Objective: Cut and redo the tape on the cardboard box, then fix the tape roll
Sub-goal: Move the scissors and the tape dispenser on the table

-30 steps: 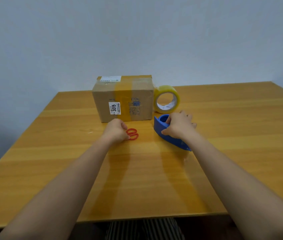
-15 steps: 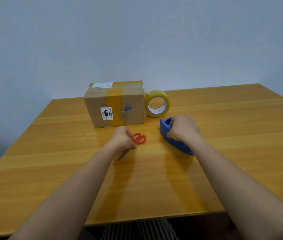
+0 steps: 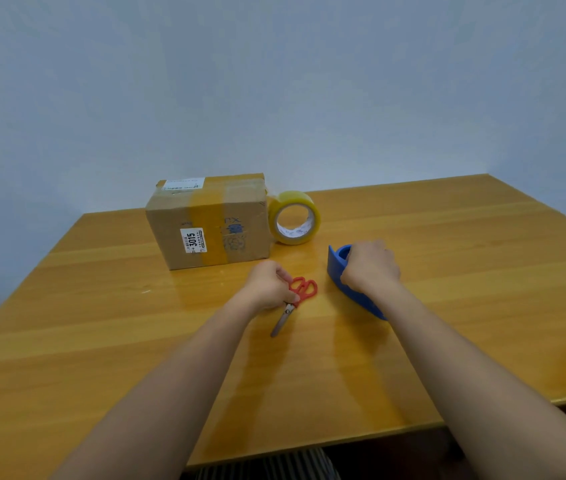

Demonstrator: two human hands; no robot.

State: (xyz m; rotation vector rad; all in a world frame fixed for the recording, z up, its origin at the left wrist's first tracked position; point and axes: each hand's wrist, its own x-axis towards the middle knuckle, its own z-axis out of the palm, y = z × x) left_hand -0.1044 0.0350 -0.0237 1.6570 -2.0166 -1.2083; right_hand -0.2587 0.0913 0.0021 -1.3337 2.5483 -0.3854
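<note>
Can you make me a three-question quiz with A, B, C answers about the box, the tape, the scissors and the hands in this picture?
1. Where is the yellow tape roll?
A. on top of the box
B. standing on edge right beside the cardboard box
C. inside the blue holder

2. What colour are the handles of the scissors?
A. red
B. green
C. black

3. What is the right hand doing?
A. lying flat on the table
B. lifting the box
C. gripping the blue tape dispenser

Answers:
1 B, the roll stands by the box's right side on the wooden table.
2 A, the loops beside the left hand, which holds the scissors, are red.
3 C, its fingers curl round the dispenser's top.
</note>
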